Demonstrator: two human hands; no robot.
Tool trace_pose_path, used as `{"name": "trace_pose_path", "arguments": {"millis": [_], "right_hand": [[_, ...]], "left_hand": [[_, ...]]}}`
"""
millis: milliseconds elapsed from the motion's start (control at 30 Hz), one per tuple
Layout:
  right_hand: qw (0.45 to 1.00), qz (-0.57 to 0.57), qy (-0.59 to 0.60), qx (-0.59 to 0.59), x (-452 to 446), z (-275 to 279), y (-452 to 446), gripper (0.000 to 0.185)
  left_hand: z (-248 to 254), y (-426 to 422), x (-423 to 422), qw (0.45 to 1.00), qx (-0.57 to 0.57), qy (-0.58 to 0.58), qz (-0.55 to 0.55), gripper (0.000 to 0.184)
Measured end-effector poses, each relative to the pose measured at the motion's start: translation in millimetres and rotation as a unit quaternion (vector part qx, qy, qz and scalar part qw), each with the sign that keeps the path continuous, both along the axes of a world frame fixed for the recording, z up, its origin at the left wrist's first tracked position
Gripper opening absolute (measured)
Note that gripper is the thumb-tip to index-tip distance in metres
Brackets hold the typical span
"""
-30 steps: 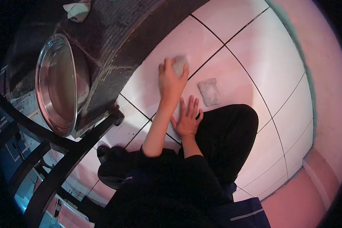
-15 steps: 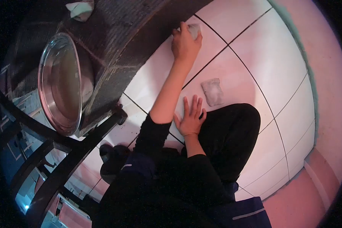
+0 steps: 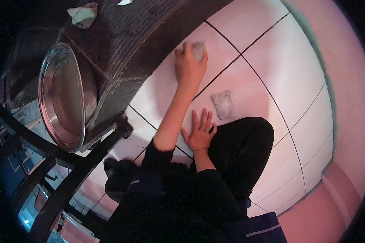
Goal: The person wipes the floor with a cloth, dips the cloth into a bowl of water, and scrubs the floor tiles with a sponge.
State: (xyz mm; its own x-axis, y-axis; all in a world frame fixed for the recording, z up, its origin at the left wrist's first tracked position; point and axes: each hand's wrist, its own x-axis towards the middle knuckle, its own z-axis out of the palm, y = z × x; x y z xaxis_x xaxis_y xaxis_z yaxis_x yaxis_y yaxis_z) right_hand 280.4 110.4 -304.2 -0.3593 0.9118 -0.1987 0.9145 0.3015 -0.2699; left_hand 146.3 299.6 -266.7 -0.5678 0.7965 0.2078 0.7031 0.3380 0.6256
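Note:
My left hand (image 3: 189, 62) is stretched out over the white tiled floor (image 3: 251, 81), its fingers closed around a greyish-white pad (image 3: 198, 50) that is blurred and pressed to the tiles. Nearer my body, my right hand (image 3: 200, 133) lies flat on the floor with spread fingers and holds nothing. A second pad (image 3: 223, 104), grey and rectangular, rests on the tiles just beyond the right hand's fingertips, beside my bent knee.
A metal basin (image 3: 63, 97) with cloudy liquid stands at the left by a dark raised ledge (image 3: 125, 40). A crumpled cloth (image 3: 84, 16) lies on the ledge. Black railings (image 3: 65, 186) cross the lower left, and a pink wall (image 3: 348, 81) borders the right.
My left hand with the pad moved up and away toward the ledge, then came partway back toward me. My right hand stays flat in about the same place.

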Motion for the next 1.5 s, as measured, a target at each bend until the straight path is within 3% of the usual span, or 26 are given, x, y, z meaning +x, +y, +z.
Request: {"name": "trace_pose_path", "arguments": {"millis": [67,167,367,467,567,700,800,933,1067,1167,1233,1300,1500], "right_hand": [[1.0,0.005,0.006,0.005,0.4,0.8,0.2,0.081],[1.0,0.0,-0.009,-0.02,0.3,5.0,1.1,0.077],[1.0,0.011,0.008,0.012,3.0,-2.9,-1.6,0.071],[1.0,0.005,-0.017,0.001,2.5,-6.1,-3.6,0.077],[1.0,0.001,-0.004,-0.018,1.7,0.1,-1.3,0.077],[1.0,-0.004,0.0,-0.015,0.8,3.4,1.5,0.077],[1.0,-0.007,0.002,-0.025,0.8,4.0,0.6,0.076],[1.0,-0.002,0.027,0.001,1.3,-1.2,0.8,0.079],[0.999,-0.008,0.031,0.001,1.3,-0.8,-1.0,0.078],[1.0,-0.006,0.027,-0.001,0.7,1.6,0.4,0.078],[1.0,-0.007,0.029,0.0,0.8,1.0,0.5,0.078],[0.999,-0.005,0.033,0.002,0.0,0.7,-0.7,0.078],[1.0,-0.003,-0.001,-0.004,0.1,1.2,0.4,0.076]], "left_hand": [[19.3,36.1,3.0,0.996,-0.057,-0.073,0.015,0.039],[28.4,44.4,8.3,0.991,-0.101,-0.085,0.01,0.039],[22.4,-79.9,31.5,0.992,-0.108,-0.064,0.006,0.04],[21.3,-91.2,33.0,0.989,-0.121,-0.077,0.02,0.037],[7.7,-55.5,26.1,0.999,-0.03,-0.038,-0.01,0.037],[15.4,22.1,18.1,0.996,-0.061,-0.057,0.006,0.038],[17.3,26.8,19.8,0.995,-0.078,-0.064,0.005,0.038],[8.1,-30.3,21.5,0.998,-0.043,-0.033,-0.031,0.037],[18.9,-109.6,6.5,0.995,-0.077,-0.051,0.022,0.036],[26.3,-123.4,-5.7,0.988,-0.104,-0.082,0.082,0.037],[22.1,-104.9,-5.4,0.987,-0.122,-0.06,0.085,0.037],[12.9,-69.6,-4.8,0.999,-0.03,0.007,0.043,0.037],[20.0,37.7,-1.2,0.998,-0.057,-0.034,0.022,0.04]]}}
